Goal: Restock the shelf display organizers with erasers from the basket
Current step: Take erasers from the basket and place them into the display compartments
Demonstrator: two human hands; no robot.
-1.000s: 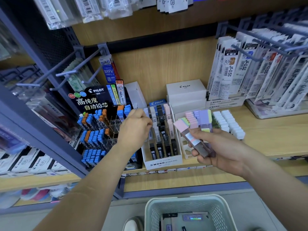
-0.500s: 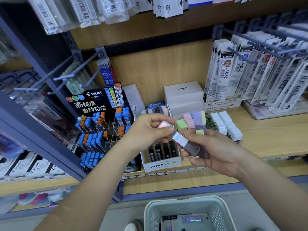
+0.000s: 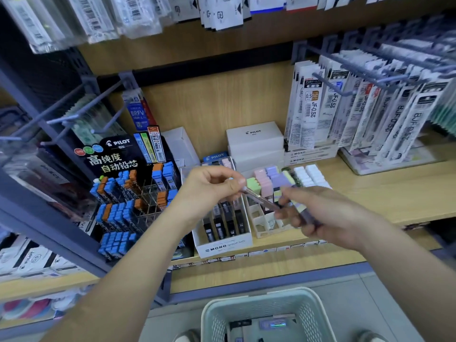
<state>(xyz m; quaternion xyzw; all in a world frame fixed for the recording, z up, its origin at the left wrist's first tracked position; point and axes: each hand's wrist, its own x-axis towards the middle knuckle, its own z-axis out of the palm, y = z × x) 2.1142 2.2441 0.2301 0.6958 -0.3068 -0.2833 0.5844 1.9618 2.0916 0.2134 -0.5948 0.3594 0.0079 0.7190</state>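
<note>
My left hand pinches the upper end of a slim stick eraser and draws it out of a small bunch of erasers gripped in my right hand. Both hands hover over the white MONO organizer, whose slots hold dark stick erasers. To its right stands a white tiered organizer with pastel block erasers in green, pink, purple and white. The pale green basket sits on the floor below, a few packs inside. The bunch in my right hand is blurred.
A black Pilot lead display with blue and orange cases stands left of the organizers. White Pilot boxes sit behind them. Refill packs hang on hooks at the upper right, more packs hang above. Bare wooden shelf lies to the right.
My left hand came back from the MONO organizer to my right hand and took hold of one stick eraser's end. It now pulls that eraser leftward out of the bunch.
</note>
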